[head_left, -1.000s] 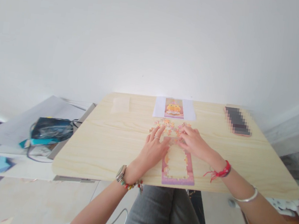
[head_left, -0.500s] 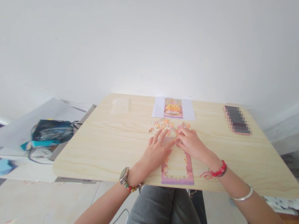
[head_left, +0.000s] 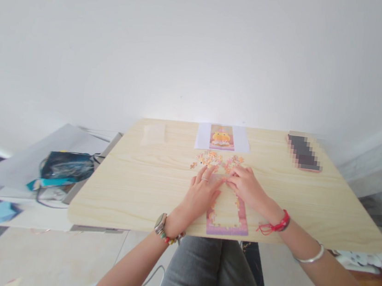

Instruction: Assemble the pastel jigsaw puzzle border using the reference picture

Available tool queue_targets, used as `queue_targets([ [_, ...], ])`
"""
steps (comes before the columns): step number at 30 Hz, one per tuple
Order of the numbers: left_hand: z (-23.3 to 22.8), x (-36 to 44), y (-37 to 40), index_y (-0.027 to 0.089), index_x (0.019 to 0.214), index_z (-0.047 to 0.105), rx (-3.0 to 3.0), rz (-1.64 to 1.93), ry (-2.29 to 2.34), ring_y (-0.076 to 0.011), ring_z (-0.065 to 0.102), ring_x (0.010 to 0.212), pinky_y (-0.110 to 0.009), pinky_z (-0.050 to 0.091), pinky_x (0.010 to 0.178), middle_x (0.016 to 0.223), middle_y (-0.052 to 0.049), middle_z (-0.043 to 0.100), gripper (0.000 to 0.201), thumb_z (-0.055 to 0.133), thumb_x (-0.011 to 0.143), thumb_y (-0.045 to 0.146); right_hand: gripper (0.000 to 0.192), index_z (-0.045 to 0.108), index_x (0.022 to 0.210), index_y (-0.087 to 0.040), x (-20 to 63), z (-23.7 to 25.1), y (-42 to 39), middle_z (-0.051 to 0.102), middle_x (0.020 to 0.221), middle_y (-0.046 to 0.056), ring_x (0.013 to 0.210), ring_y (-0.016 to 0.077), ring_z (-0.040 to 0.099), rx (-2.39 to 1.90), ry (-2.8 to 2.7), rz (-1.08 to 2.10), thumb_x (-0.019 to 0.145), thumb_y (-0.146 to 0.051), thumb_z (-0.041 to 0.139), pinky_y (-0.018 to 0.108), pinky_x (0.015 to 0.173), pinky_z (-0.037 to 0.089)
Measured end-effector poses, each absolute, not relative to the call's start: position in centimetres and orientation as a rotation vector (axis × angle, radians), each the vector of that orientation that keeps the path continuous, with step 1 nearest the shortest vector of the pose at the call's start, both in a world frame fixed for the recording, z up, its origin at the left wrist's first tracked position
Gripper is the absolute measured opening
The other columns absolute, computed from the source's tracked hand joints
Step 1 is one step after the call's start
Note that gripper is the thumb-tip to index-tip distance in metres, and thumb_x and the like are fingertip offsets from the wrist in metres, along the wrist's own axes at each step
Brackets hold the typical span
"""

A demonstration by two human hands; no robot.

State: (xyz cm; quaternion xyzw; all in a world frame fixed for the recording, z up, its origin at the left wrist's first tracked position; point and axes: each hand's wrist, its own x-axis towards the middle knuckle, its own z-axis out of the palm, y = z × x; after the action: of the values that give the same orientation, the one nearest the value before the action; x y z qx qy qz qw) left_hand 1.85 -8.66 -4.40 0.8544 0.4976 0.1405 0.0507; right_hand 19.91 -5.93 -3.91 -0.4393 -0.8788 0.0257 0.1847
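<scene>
Both hands lie on the pale wooden table (head_left: 137, 187), with nothing clearly pinched between the fingers. The left hand (head_left: 202, 194) lies palm down, its fingers spread and slightly bent, a ring on one of them; its thumb and palm edge touch the left edge of the pink rectangular puzzle frame with a cream middle (head_left: 227, 212). The right hand (head_left: 247, 188) rests with its fingers curled together at the far end of that frame, the fingertips pressing down close to the left hand's; whether a piece sits under them cannot be told.

The frame lies lengthwise at the near edge of the table, between the two forearms. Just beyond the fingertips, toward the far side, lies a scatter of small orange and pink jigsaw pieces (head_left: 216, 160). Farther still, near the far edge, is a white sheet printed with a picture of a yellow figure on pink (head_left: 222, 137).

On the left wrist are a watch and a beaded bracelet (head_left: 163, 227); on the right wrist, a red cord bracelet (head_left: 280, 221), and a silver bangle (head_left: 309, 257) farther up the forearm. A blurred dark phone-shaped thing (head_left: 303, 152) lies at the far right of the table, and a clear flat packet (head_left: 153, 134) at the far left. Left of the table, well apart, a dark blue bag (head_left: 66, 167) rests on a lower surface.
</scene>
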Motion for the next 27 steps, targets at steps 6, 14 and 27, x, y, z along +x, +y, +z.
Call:
queue_targets([
  [6,-4.1,1.9,-8.4,0.031,0.116,0.055,2.537,0.461,1.497,-0.0339,0.024,0.129,-0.054,0.038,0.093,0.140,-0.010,0.029,0.032,0.049,0.086,0.023,0.023,0.065,0.064,-0.017,19.8,-3.8,-6.2,0.058,0.075,0.004,0.080,0.0163,0.049,-1.246,-2.501,0.018,0.084,-0.017,0.054,0.033,0.075,0.026],
  [14,-4.4,1.8,-8.7,0.033,0.117,0.055,2.540,0.471,1.535,-0.0343,0.022,0.129,-0.054,0.038,0.092,0.140,-0.011,0.029,0.032,0.047,0.087,0.024,0.020,0.064,0.065,-0.016,19.9,-3.5,-6.1,0.059,0.077,0.004,0.081,0.0163,0.050,-1.243,-2.518,0.023,0.083,-0.015,0.055,0.033,0.076,0.026],
  [27,-3.7,2.0,-8.0,0.029,0.109,0.059,2.540,0.531,1.550,-0.0317,0.028,0.127,-0.051,0.039,0.093,0.136,-0.010,0.033,0.027,0.051,0.085,0.021,0.017,0.067,0.079,-0.018,21.7,-3.2,-5.3,0.060,0.084,0.006,0.087,0.0180,0.053,-1.262,-2.465,0.061,0.084,-0.015,0.051,0.032,0.077,0.032],
])
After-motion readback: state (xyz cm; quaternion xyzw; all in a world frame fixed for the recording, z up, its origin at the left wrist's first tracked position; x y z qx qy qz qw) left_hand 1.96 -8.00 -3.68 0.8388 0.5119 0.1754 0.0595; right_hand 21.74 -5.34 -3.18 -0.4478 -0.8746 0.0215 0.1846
